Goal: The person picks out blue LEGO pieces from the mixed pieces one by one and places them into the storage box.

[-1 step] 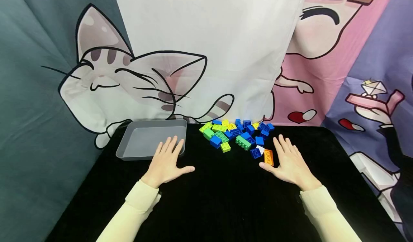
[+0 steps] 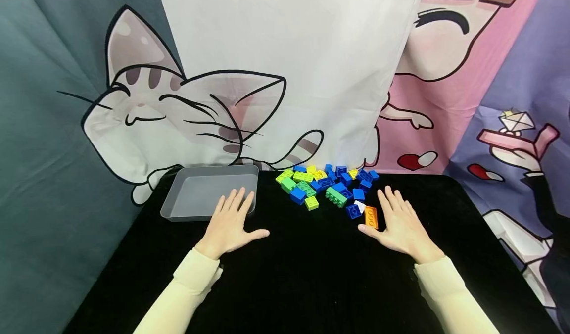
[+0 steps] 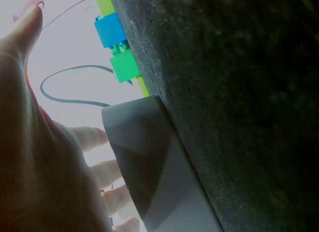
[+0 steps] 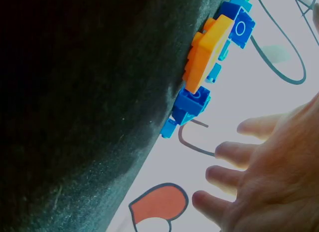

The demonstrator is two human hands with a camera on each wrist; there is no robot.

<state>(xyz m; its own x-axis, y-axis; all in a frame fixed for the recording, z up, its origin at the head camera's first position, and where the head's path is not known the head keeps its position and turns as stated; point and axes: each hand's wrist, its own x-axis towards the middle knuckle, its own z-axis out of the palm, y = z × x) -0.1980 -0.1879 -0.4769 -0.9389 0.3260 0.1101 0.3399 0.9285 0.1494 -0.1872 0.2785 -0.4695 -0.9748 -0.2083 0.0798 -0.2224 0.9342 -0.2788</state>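
My left hand [image 2: 228,225] is held palm down with straight, spread fingers, over the near right corner of a shallow grey tray [image 2: 178,203]. In the left wrist view the tray's side wall [image 3: 149,157] stands beside those fingers, and the hand holds nothing. My right hand [image 2: 402,226], also flat with fingers extended, holds nothing. An orange toy brick [image 2: 370,217] lies just left of it, near the thumb. Beyond, between the hands, lies a loose pile of toy bricks in blue [image 2: 297,195], green [image 2: 335,197] and lime [image 2: 311,203].
A black cloth [image 2: 303,284] covers the table. Behind it hangs a printed curtain [image 2: 285,37] with cartoon figures, close to the far edge. A small white brick [image 2: 359,206] lies among the blue ones near the orange brick.
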